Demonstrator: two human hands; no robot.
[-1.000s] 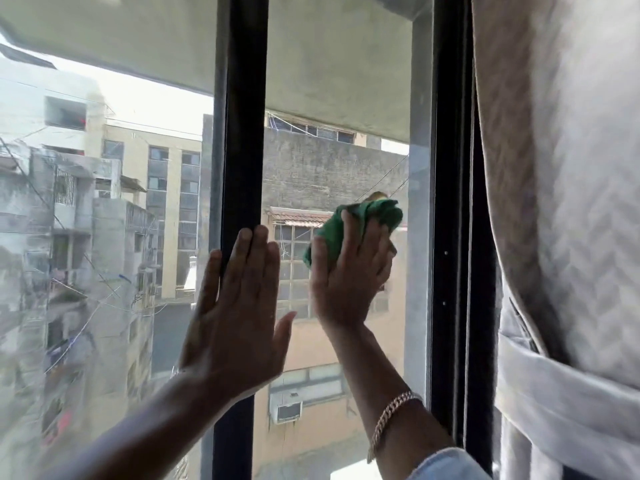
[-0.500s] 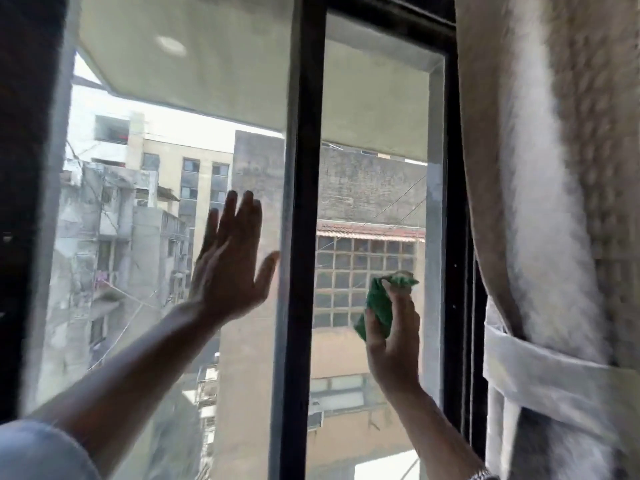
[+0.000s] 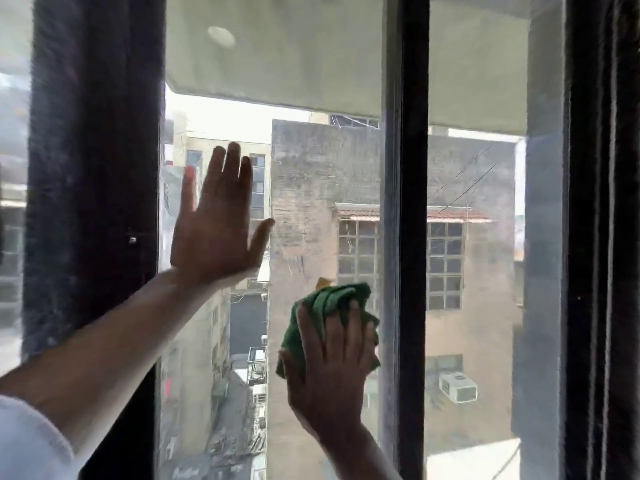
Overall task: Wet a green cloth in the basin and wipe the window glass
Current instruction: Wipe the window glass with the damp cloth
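My right hand (image 3: 332,372) presses a bunched green cloth (image 3: 329,306) flat against the window glass (image 3: 311,188), low in the middle pane, just left of the black centre mullion (image 3: 410,237). The cloth sticks out above and to both sides of my fingers. My left hand (image 3: 218,233) lies flat on the same pane, higher and to the left, fingers spread and holding nothing. The glass looks hazy and streaked. No basin is in view.
A wide dark frame post (image 3: 93,202) stands left of the pane, and another black frame (image 3: 602,237) borders the narrower right pane (image 3: 474,271). Buildings and an alley show through the glass.
My view has swung left, so the curtain has left the frame. My right hand with the cloth has crossed from the right pane to the middle pane. My left hand stays flat on the glass.
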